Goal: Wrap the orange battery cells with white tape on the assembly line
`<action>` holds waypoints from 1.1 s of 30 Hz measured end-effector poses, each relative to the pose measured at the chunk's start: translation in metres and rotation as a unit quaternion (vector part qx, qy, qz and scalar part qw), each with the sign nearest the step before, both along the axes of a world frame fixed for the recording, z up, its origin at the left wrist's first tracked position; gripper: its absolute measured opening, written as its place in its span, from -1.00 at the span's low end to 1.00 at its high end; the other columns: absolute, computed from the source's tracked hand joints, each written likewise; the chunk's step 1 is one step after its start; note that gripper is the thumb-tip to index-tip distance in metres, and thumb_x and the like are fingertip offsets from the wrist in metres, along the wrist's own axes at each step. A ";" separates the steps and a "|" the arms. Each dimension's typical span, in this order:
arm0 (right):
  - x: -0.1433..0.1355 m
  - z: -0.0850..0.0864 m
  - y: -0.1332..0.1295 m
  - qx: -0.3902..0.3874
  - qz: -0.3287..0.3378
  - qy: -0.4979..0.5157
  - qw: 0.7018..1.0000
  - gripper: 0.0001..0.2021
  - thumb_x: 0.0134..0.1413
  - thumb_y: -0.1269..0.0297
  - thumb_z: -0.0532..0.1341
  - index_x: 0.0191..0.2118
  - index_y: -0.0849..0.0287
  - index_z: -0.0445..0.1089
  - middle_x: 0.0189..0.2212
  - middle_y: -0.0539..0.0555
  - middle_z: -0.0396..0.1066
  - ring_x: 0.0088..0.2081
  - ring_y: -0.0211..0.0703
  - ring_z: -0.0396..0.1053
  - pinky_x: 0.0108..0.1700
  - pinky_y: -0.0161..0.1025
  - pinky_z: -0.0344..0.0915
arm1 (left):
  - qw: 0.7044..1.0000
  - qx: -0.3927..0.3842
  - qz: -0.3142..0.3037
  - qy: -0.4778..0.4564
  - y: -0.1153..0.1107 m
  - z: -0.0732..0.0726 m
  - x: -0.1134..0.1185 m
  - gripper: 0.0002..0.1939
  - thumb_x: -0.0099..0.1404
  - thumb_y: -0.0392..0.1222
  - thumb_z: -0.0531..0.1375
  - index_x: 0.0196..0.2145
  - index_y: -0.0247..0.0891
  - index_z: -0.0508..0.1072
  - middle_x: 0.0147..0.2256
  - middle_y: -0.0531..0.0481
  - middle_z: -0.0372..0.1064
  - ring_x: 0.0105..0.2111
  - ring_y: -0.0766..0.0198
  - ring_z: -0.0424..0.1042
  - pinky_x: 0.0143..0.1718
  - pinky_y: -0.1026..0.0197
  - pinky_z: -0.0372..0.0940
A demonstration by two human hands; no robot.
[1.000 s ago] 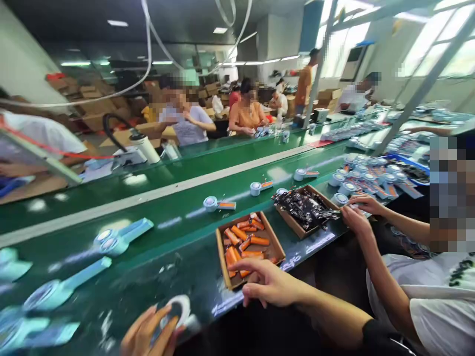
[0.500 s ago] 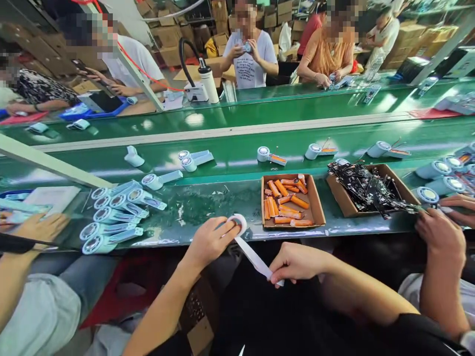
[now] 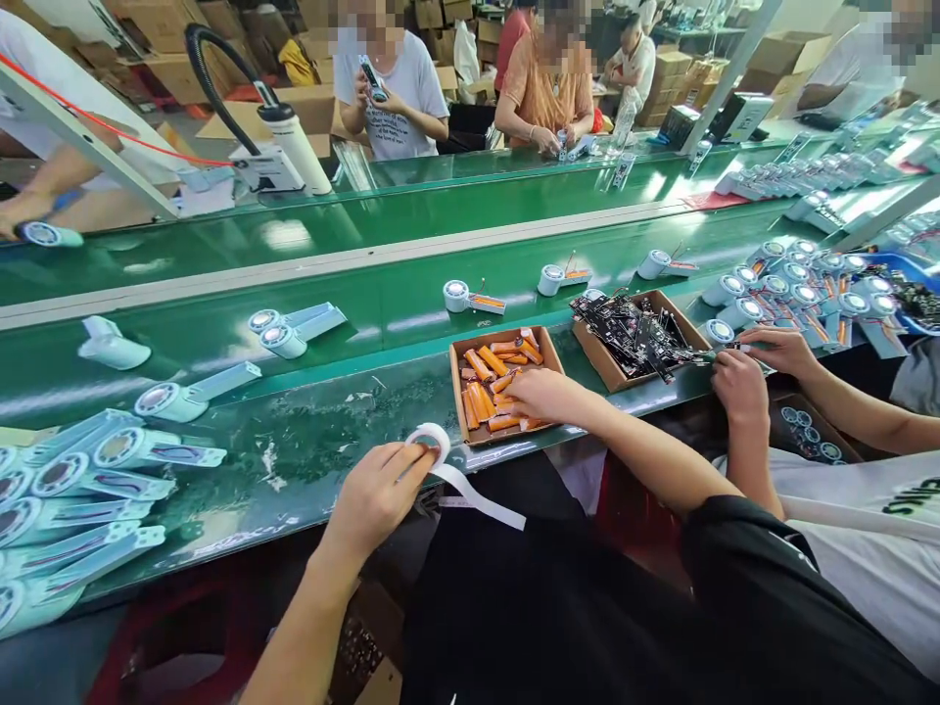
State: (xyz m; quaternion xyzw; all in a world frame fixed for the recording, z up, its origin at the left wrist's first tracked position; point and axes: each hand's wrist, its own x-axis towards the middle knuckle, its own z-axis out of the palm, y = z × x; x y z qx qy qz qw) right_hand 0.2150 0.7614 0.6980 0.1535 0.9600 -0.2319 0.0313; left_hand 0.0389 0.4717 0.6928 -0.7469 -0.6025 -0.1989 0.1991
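Note:
My left hand (image 3: 378, 490) is closed around a roll of white tape (image 3: 433, 438) above the front edge of the bench. A loose strip of the tape (image 3: 489, 502) hangs from the roll toward the right, over my dark clothing. My right hand (image 3: 550, 397) reaches into a shallow cardboard box (image 3: 456, 394) of orange cylindrical battery cells (image 3: 479, 364). Its fingertips are down among the cells and mostly hidden, so whether they grip one does not show.
Right of the cells, another cardboard box holds black circuit boards (image 3: 635, 338); a co-worker's hands (image 3: 741, 377) work beside it. Light-blue fan-like housings (image 3: 66, 475) pile up at the left, with more (image 3: 800, 284) at the right. Several lie along the green belt (image 3: 389, 338).
My right hand has let go of the tape strip and moved into the box of battery cells. The tape roll stays in my left hand. The view has swung to the right.

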 end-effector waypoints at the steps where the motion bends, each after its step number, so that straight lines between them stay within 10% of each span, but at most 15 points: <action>1: 0.001 -0.001 0.005 -0.056 -0.012 0.027 0.998 -0.80 0.21 0.24 0.35 -0.09 0.15 0.61 -0.25 0.13 0.62 -0.17 0.02 0.57 -0.04 -0.16 0.41 | 1.000 -0.003 -0.008 -0.003 0.004 0.000 0.004 -0.74 0.39 -0.48 0.18 -0.01 -0.33 0.50 -0.13 -0.18 0.56 -0.16 0.10 0.48 -0.12 0.07 0.39; 3: 0.007 0.002 0.011 -0.211 -0.043 0.113 0.970 -0.64 0.27 0.15 0.29 0.12 0.15 0.52 -0.26 0.09 0.60 -0.20 -0.08 0.56 -0.06 -0.18 0.44 | 1.000 -0.005 -0.021 -0.009 0.011 0.000 0.011 -0.74 0.40 -0.48 0.18 -0.01 -0.34 0.50 -0.13 -0.17 0.56 -0.16 0.10 0.47 -0.13 0.08 0.39; 7: 0.023 0.008 -0.005 -0.493 -0.095 0.268 0.822 -0.39 0.12 -0.02 0.38 0.23 0.08 0.33 0.01 0.10 0.50 -0.10 -0.13 0.53 -0.09 -0.20 0.52 | 0.999 -0.017 -0.041 -0.015 0.016 0.003 0.025 -0.74 0.40 -0.47 0.19 0.00 -0.32 0.51 -0.14 -0.14 0.56 -0.17 0.12 0.47 -0.13 0.08 0.40; 12: 0.032 0.001 -0.053 -0.558 -0.160 0.356 0.732 -0.49 0.01 -0.03 0.46 -0.08 0.02 0.20 0.00 0.07 0.48 -0.07 -0.08 0.54 -0.08 -0.10 0.55 | 0.996 -0.051 -0.074 0.001 0.021 0.011 0.043 -0.74 0.44 -0.41 0.19 0.04 -0.29 0.51 -0.10 -0.12 0.57 -0.17 0.13 0.47 -0.13 0.06 0.41; 19: 0.041 -0.009 -0.092 -0.518 -0.184 0.436 0.712 -0.51 0.09 0.13 0.47 -0.22 0.01 0.07 -0.04 0.13 0.57 0.10 0.04 0.52 0.13 0.09 0.46 | 0.994 -0.057 -0.086 0.031 0.031 0.022 0.049 -0.78 0.45 -0.37 0.18 0.02 -0.29 0.51 -0.10 -0.11 0.55 -0.20 0.16 0.45 -0.17 0.08 0.42; 28: 0.054 -0.035 -0.115 -0.585 -0.185 0.423 0.667 -0.68 0.01 0.25 0.52 -0.18 0.04 0.41 -0.03 0.07 0.53 0.10 -0.05 0.50 0.21 0.01 0.44 | 0.993 -0.074 -0.074 0.048 0.035 0.015 0.044 -0.80 0.45 -0.39 0.18 -0.03 -0.30 0.55 -0.13 -0.09 0.55 -0.18 0.15 0.45 -0.15 0.07 0.43; 33: 0.058 -0.013 -0.081 -0.591 -0.131 0.227 0.763 -0.30 -0.13 0.09 0.57 0.17 0.12 0.46 -0.02 0.13 0.58 0.02 0.03 0.57 0.16 0.05 0.49 | 0.991 -0.029 -0.105 0.081 0.042 0.018 0.041 -0.67 0.43 -0.43 0.07 -0.02 -0.26 0.58 -0.08 -0.06 0.57 -0.16 0.08 0.47 -0.08 0.01 0.40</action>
